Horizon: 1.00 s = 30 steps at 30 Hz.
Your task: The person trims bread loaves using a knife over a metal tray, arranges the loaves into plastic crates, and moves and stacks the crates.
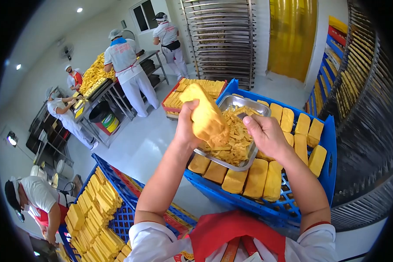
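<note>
My left hand (187,125) grips a yellow bread loaf (204,114), tilted above a metal pan (248,163). Crust shavings (236,139) fill much of the pan. On the other side, my right hand (264,133) is closed around a small knife (242,115); only a short stretch of its dark blade shows, and its handle is hidden in my fingers. The blade is over the shavings, apart from the loaf. Beneath the pan, more loaves (254,178) stand in rows in a blue crate (244,201).
A red crate of sliced pieces (205,87) stands beyond the pan. At lower left, another blue crate (122,218) holds yellow slabs, with a person (43,196) beside it. Tray racks (218,39) rise behind and at right. Several people work at a far table (100,89).
</note>
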Available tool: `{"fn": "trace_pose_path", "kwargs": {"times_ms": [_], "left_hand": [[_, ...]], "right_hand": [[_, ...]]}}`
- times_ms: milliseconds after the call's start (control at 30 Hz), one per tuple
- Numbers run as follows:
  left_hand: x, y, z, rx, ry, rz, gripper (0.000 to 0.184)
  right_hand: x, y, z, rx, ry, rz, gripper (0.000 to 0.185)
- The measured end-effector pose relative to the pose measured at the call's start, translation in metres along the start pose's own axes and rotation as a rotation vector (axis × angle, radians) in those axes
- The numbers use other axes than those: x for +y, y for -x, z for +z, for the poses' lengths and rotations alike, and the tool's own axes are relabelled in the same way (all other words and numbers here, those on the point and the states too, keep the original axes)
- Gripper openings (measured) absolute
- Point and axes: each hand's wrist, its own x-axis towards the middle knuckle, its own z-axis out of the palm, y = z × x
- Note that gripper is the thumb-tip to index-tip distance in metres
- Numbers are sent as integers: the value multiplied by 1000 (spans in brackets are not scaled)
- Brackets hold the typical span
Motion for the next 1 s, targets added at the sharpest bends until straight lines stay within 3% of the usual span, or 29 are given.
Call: {"fn": "trace_pose_path", "kwargs": {"times_ms": [67, 133, 333, 467, 700, 767, 833, 1000], "left_hand": [[-3, -2, 3, -25, 82, -140, 48], [-10, -8, -4, -44, 84, -163, 49], [-15, -12, 5, -81, 27, -303, 53], [-17, -14, 6, 5, -43, -393, 55], [-16, -10, 14, 88, -115, -401, 56], [-19, -11, 14, 108, -100, -394, 56], [-22, -13, 12, 37, -122, -304, 59], [-23, -15, 13, 87, -71, -225, 56]], "right_hand": [[-2, 0, 1, -32, 63, -55, 51], [0, -1, 5, 67, 256, -304, 47], [-9, -13, 4, 93, 516, -510, 41], [-3, -23, 10, 114, 613, -615, 39], [-3, -25, 16, -21, 669, -545, 53], [-4, -25, 17, -170, 605, -357, 63], [-6, -26, 13, -181, 561, -318, 65], [-8, -24, 4, -124, 396, -201, 64]]}}
